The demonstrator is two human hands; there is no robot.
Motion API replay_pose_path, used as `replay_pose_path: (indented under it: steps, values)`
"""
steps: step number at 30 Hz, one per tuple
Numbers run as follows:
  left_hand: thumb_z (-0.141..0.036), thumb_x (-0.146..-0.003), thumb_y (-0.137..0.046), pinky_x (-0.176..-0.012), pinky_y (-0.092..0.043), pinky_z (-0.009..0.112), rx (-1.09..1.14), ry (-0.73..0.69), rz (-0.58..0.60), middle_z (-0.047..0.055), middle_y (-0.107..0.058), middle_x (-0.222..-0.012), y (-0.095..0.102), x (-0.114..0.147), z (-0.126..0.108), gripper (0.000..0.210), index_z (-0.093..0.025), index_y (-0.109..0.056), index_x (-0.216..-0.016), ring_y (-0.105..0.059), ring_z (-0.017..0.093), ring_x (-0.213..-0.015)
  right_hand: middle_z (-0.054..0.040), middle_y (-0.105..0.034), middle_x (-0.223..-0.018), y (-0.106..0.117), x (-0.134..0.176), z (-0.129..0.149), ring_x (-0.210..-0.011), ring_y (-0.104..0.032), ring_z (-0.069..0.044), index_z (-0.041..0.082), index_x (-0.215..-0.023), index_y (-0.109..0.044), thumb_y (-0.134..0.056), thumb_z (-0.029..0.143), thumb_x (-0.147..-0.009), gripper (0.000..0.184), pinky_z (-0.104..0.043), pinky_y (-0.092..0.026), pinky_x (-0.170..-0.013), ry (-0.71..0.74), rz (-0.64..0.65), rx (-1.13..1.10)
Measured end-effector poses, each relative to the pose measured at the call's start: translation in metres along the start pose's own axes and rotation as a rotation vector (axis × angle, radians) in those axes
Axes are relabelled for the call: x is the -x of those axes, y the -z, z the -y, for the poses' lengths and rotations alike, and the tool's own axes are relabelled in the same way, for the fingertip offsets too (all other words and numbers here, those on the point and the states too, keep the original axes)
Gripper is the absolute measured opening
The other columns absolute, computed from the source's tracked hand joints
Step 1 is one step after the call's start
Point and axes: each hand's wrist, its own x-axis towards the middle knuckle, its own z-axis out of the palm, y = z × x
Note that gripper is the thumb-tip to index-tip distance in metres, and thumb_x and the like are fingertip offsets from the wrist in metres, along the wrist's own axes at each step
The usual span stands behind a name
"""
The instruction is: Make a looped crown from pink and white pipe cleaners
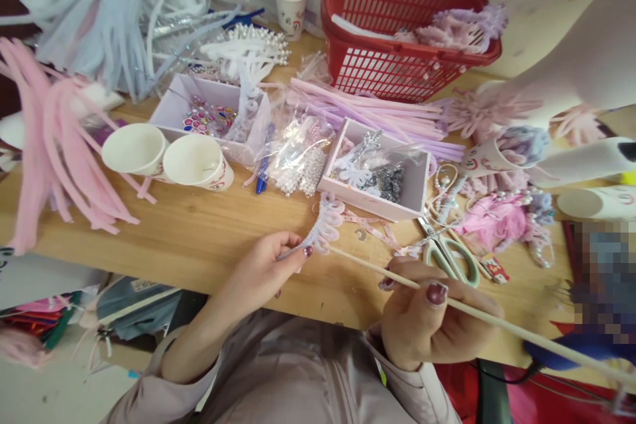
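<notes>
My left hand (271,265) pinches the stem of a pale lilac pipe-cleaner piece (326,222) with a row of small loops. My right hand (437,318) is closed around a long thin pale stick (501,323). The stick's far end reaches the lower loops of the piece; whether it touches them I cannot tell. Beyond the right hand lie scissors (451,258) with pale green handles. A white box (380,202) with silver and white decorations stands just past the looped piece, and a printed tape (385,230) lies in front of it.
A red plastic basket (397,46) stands at the back. On the left are paper cups (199,162), pink pipe cleaners (64,152) and a box of gems (173,99). Bagged pearls (303,159) and a blue pen (265,162) lie mid-table. Pink thread (501,222) is at right.
</notes>
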Motion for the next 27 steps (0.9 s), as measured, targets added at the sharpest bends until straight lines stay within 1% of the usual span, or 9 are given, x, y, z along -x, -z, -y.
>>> replay_pose_path:
  steps: [2,3,7,11,14,17,23,27]
  values:
    - [-0.044,-0.082,-0.06,-0.042,-0.032,0.02,-0.008,-0.021,0.005,-0.008,-0.048,-0.063,-0.001,0.0,0.001,0.026,-0.019,-0.06,-0.088,-0.037,0.009,-0.046,0.007,-0.064,-0.055,-0.006,0.0,0.002,-0.043,-0.056,-0.014,0.023,-0.082,-0.054,-0.067,0.024,-0.093,0.017,-0.033,-0.048,-0.05,-0.008,-0.124,-0.041]
    - [-0.044,-0.083,-0.059,-0.042,-0.032,0.021,-0.009,-0.03,0.011,-0.008,-0.048,-0.063,-0.001,0.0,0.001,0.025,-0.019,-0.06,-0.088,-0.037,0.009,-0.046,0.0071,-0.065,-0.055,-0.008,-0.001,0.002,-0.044,-0.058,-0.014,0.022,-0.084,-0.056,-0.068,0.022,-0.092,0.014,-0.033,-0.049,-0.052,-0.042,-0.152,-0.045]
    - [-0.043,-0.085,-0.057,-0.043,-0.03,0.021,0.005,-0.055,0.032,-0.008,-0.048,-0.064,-0.002,0.002,0.001,0.026,-0.018,-0.061,-0.09,-0.035,0.01,-0.048,0.0066,-0.067,-0.056,-0.002,-0.006,0.0,-0.045,-0.059,-0.012,0.021,-0.082,-0.058,-0.068,0.022,-0.092,0.014,-0.027,-0.049,-0.05,-0.24,-0.14,-0.087]
    - [-0.038,-0.088,-0.057,-0.043,-0.025,0.022,0.014,-0.096,0.074,-0.008,-0.048,-0.064,-0.001,0.006,0.0,0.019,-0.02,-0.059,-0.09,-0.035,0.009,-0.048,0.007,-0.064,-0.052,0.004,-0.011,-0.005,-0.044,-0.057,-0.01,0.02,-0.077,-0.058,-0.07,0.025,-0.09,0.018,-0.023,-0.05,-0.05,-0.425,-0.107,-0.167]
    - [-0.039,-0.09,-0.056,-0.043,-0.023,0.023,0.029,-0.11,0.109,-0.008,-0.047,-0.064,0.0,0.008,0.0,0.018,-0.021,-0.058,-0.091,-0.034,0.009,-0.048,0.0075,-0.063,-0.05,0.004,-0.011,-0.006,-0.042,-0.055,-0.009,0.02,-0.077,-0.059,-0.073,0.029,-0.087,0.019,-0.021,-0.048,-0.048,-0.512,-0.114,-0.174]
    - [-0.039,-0.09,-0.056,-0.043,-0.022,0.023,0.055,-0.123,0.126,-0.009,-0.045,-0.063,0.0,0.01,-0.001,0.018,-0.021,-0.056,-0.091,-0.032,0.009,-0.048,0.0079,-0.061,-0.05,0.002,-0.011,-0.007,-0.042,-0.053,-0.008,0.021,-0.077,-0.059,-0.076,0.034,-0.085,0.023,-0.021,-0.047,-0.047,-0.527,-0.131,-0.152]
    - [-0.039,-0.092,-0.057,-0.043,-0.02,0.023,0.127,-0.141,0.138,-0.01,-0.042,-0.063,0.001,0.009,-0.001,0.018,-0.021,-0.055,-0.095,-0.03,0.008,-0.047,0.0109,-0.051,-0.047,-0.001,-0.013,-0.007,-0.04,-0.043,-0.006,0.021,-0.068,-0.052,-0.077,0.03,-0.082,0.03,-0.019,-0.039,-0.044,-0.535,-0.184,-0.118]
    - [-0.042,-0.092,-0.059,-0.043,-0.019,0.023,0.176,-0.148,0.127,-0.01,-0.044,-0.063,0.001,0.01,0.0,0.021,-0.021,-0.055,-0.095,-0.028,0.007,-0.047,0.0121,-0.044,-0.042,-0.003,-0.016,-0.006,-0.037,-0.036,-0.005,0.021,-0.063,-0.047,-0.078,0.032,-0.08,0.037,-0.02,-0.036,-0.043,-0.551,-0.186,-0.098]
